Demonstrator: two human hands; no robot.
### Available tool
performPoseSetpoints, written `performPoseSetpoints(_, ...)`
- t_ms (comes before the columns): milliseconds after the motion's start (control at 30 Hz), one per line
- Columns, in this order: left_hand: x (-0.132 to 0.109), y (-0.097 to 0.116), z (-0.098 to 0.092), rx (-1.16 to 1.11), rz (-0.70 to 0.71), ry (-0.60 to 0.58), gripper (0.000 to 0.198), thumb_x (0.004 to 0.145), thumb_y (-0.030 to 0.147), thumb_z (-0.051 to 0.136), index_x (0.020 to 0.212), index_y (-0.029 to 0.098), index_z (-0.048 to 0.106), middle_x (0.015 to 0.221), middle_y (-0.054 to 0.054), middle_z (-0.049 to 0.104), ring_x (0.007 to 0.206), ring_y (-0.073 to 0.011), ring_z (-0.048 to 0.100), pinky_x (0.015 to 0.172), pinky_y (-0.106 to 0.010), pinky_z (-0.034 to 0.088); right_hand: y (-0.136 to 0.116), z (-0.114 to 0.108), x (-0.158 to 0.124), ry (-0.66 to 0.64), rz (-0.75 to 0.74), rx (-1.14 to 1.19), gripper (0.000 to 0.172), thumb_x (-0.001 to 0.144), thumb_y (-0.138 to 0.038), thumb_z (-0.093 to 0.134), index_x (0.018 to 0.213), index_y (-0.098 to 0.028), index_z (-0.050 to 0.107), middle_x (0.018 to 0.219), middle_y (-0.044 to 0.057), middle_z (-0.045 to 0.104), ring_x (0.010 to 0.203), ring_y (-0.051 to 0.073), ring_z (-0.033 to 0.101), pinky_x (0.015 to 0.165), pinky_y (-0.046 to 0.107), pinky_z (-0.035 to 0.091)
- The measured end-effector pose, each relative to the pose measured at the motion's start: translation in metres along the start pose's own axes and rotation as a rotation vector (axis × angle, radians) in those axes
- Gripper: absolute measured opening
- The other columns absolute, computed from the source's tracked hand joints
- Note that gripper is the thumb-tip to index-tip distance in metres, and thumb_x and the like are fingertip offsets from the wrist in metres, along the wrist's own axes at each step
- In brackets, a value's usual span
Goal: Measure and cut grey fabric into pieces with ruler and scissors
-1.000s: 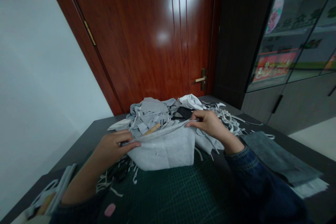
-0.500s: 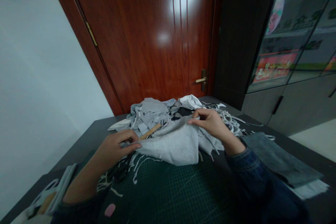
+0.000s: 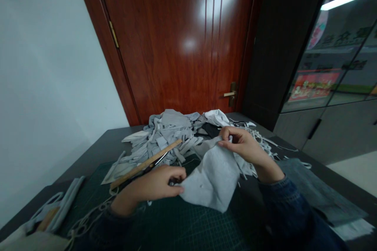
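Note:
A piece of light grey cloth [image 3: 212, 176] hangs between my two hands above the green cutting mat [image 3: 188, 223]. My left hand [image 3: 165, 182] pinches its left corner, thumb against fingers. At its upper right edge, my right hand [image 3: 240, 143] grips the cloth the same way. Just behind my left hand lie a wooden ruler [image 3: 147, 162] and scissors [image 3: 157, 160], partly hidden by that hand and wrist. Beyond the cloth is a heap of grey fabric scraps [image 3: 171, 125].
Folded grey fabric [image 3: 318, 192] lies on the dark table at the right. Rolled cloth pieces [image 3: 66, 204] sit at the left edge. Thin pale cords [image 3: 85, 223] trail near my left sleeve. A wooden door [image 3: 173, 47] stands behind the table, beside a glass-fronted cabinet [image 3: 332, 66].
My left hand has moved right and down, closer to my right hand, so the cloth hangs more folded. The ruler and scissors now show more fully. The view has shifted slightly.

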State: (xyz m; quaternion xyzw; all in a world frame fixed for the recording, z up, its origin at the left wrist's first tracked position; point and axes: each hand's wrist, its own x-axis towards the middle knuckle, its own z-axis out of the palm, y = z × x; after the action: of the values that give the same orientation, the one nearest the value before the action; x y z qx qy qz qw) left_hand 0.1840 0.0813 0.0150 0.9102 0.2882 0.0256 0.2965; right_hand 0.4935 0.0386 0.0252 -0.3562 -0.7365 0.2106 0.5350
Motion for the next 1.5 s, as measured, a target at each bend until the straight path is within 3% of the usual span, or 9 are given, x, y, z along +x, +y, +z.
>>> performPoseSetpoints(267,0.031,-0.030,0.025,-0.291,0.001,0.002,0.026,0.072,0.044,0.078,0.077,0.021,0.067,0.075,0.005,0.061,0.076,-0.0167,0.056,0.068,-0.026,0.036,0.001,-0.016,-0.006,0.138,-0.022,0.075,0.036,0.085,-0.040,0.079,0.069,-0.024,0.051,0.073,-0.001,0.050,0.072,0.018,0.047,0.065,0.031,0.038)
performPoseSetpoints(433,0.033,-0.053,0.028,-0.668,-0.092,0.292,0.039,0.064,0.047,0.085,0.085,0.019,0.068,0.088,0.000,0.069,0.090,-0.0222,0.063,0.082,-0.032,0.047,-0.005,-0.020,-0.007,0.243,-0.032,0.102,0.040,0.082,-0.041,0.081,0.065,-0.024,0.049,0.072,-0.001,0.048,0.070,0.018,0.045,0.062,0.030,0.036)
performPoseSetpoints(533,0.037,-0.050,0.032,-0.663,-0.052,0.393,0.035,0.074,0.053,0.079,0.086,0.020,0.075,0.124,-0.009,0.072,0.119,-0.0302,0.062,0.102,-0.042,0.047,-0.005,-0.018,-0.007,0.243,-0.020,0.102,0.042,0.082,-0.044,0.080,0.065,-0.024,0.047,0.072,-0.001,0.047,0.070,0.018,0.045,0.063,0.030,0.037)
performPoseSetpoints(633,0.044,-0.042,0.038,-0.631,0.035,0.458,0.031,0.079,0.054,0.078,0.087,0.023,0.080,0.164,-0.006,0.043,0.149,-0.0327,0.040,0.123,-0.048,0.030,-0.003,-0.016,-0.007,0.214,-0.020,0.107,0.044,0.082,-0.045,0.080,0.066,-0.024,0.045,0.072,-0.001,0.048,0.070,0.019,0.046,0.064,0.031,0.038)
performPoseSetpoints(767,0.055,-0.034,0.049,-0.682,0.040,0.442,0.030,0.078,0.054,0.080,0.084,0.025,0.079,0.170,-0.004,0.033,0.157,-0.0328,0.027,0.128,-0.051,0.020,-0.001,-0.008,-0.007,0.133,-0.006,0.125,0.045,0.084,-0.049,0.079,0.067,-0.025,0.045,0.072,0.000,0.051,0.071,0.020,0.049,0.065,0.032,0.040)
performPoseSetpoints(867,0.061,-0.030,0.055,-0.676,0.063,0.424,0.025,0.075,0.049,0.082,0.080,0.025,0.078,0.167,-0.004,0.039,0.157,-0.0318,0.026,0.126,-0.047,0.023,-0.002,0.000,-0.007,0.042,-0.021,0.159,0.042,0.086,-0.046,0.079,0.068,-0.025,0.047,0.074,0.000,0.054,0.073,0.020,0.051,0.067,0.033,0.041)
performPoseSetpoints(933,0.062,-0.028,0.057,-0.662,0.056,0.383,0.024,0.072,0.045,0.083,0.079,0.024,0.077,0.159,-0.006,0.050,0.148,-0.0320,0.041,0.119,-0.044,0.036,-0.004,0.004,-0.007,0.002,-0.030,0.173,0.040,0.086,-0.044,0.078,0.068,-0.024,0.048,0.075,0.000,0.055,0.074,0.020,0.051,0.068,0.033,0.042)
performPoseSetpoints(1067,0.062,-0.032,0.057,-0.604,-0.025,0.323,0.026,0.070,0.045,0.080,0.082,0.022,0.076,0.100,-0.004,0.078,0.098,-0.0264,0.068,0.091,-0.037,0.050,-0.004,0.005,-0.007,0.005,-0.020,0.150,0.039,0.086,-0.043,0.078,0.068,-0.024,0.050,0.073,0.000,0.053,0.073,0.020,0.050,0.068,0.033,0.042)
performPoseSetpoints(1500,0.043,-0.051,0.023,-0.479,-0.115,0.594,0.037,0.066,0.052,0.079,0.078,0.021,0.063,0.073,0.005,0.058,0.068,-0.0155,0.054,0.063,-0.025,0.040,0.014,-0.033,-0.006,0.329,0.012,0.030,0.031,0.082,-0.031,0.080,0.067,-0.023,0.053,0.072,-0.003,0.053,0.070,0.016,0.047,0.065,0.028,0.036)
